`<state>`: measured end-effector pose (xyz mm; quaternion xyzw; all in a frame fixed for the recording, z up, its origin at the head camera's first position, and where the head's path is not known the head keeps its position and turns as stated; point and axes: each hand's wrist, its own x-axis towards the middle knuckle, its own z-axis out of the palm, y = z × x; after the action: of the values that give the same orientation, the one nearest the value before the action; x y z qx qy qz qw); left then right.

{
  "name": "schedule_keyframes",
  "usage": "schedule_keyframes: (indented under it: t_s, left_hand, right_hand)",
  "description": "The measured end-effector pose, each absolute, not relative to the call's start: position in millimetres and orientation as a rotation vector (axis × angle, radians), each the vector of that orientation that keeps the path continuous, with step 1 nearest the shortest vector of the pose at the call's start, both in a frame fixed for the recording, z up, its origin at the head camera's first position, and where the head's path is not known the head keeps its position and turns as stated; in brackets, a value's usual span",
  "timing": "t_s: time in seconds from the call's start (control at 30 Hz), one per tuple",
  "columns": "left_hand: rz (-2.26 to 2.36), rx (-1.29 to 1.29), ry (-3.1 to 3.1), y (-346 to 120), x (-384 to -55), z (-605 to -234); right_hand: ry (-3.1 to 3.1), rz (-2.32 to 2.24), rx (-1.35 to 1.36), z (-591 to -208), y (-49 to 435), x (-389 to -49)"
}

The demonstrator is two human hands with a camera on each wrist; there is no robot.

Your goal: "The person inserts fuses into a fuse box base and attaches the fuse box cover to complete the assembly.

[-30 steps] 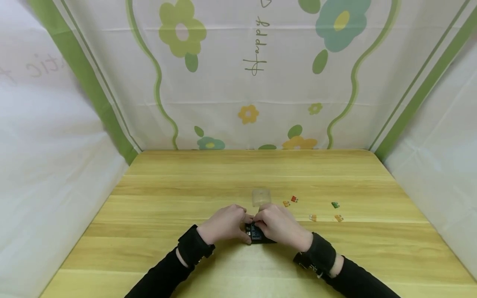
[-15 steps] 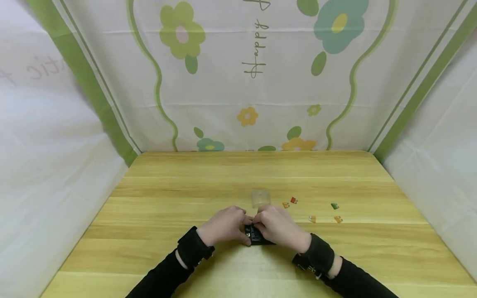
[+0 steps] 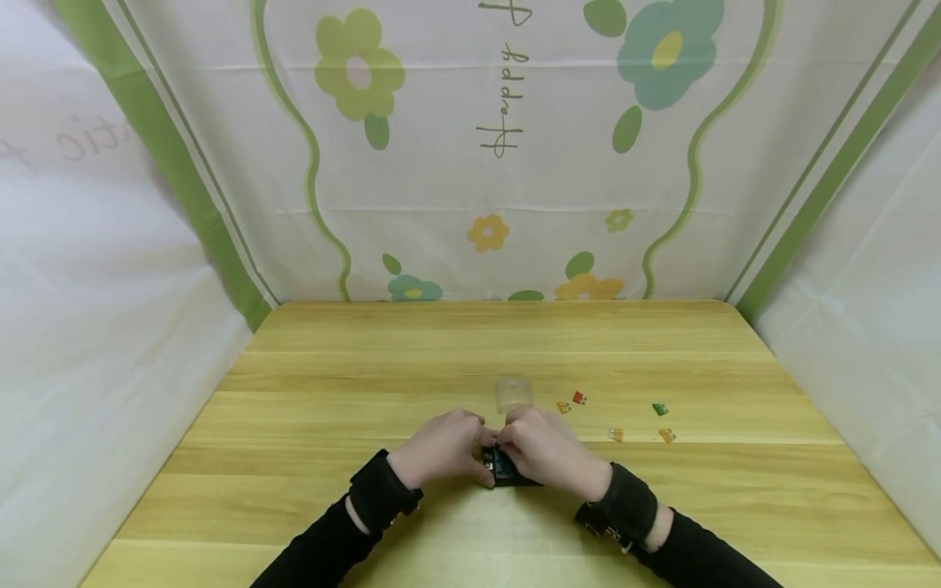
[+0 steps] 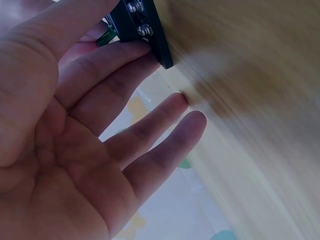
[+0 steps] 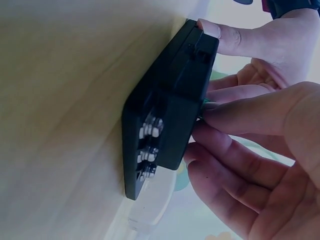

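Observation:
A black fuse box (image 3: 506, 471) with metal screw terminals (image 5: 150, 127) along its side lies on the table between my two hands. My left hand (image 3: 447, 447) grips its left end, thumb at the near edge and fingers at the far one. Over the top of the box, my right hand (image 3: 553, 451) pinches a small green blade fuse (image 4: 107, 36) between thumb and fingertips. Only a sliver of that green fuse (image 5: 205, 102) shows in the right wrist view, right at the face of the box; the fingers hide the rest.
Just beyond the hands is a clear plastic cover (image 3: 513, 394). Loose blade fuses lie to the right: a red fuse (image 3: 579, 398), an orange fuse (image 3: 564, 407) beside it, a green fuse (image 3: 660, 409) and two more orange ones. A flowered curtain (image 3: 441, 163) rises behind the table.
Both hands keep their hold, with the right fingers barely shifting over the fuse box. The whole head view slides slightly downward.

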<state>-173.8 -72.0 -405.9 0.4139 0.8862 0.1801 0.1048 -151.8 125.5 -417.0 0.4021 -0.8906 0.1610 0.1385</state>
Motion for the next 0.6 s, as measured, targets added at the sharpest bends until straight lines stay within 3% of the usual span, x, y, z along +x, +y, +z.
schedule_keyframes:
  t_s: [0.6]
  left_hand:
    - [0.514,1.207,2.623,-71.0,-173.6,-407.4]
  right_hand:
    - [-2.572,0.478,1.209,-416.8,125.8,-155.3]
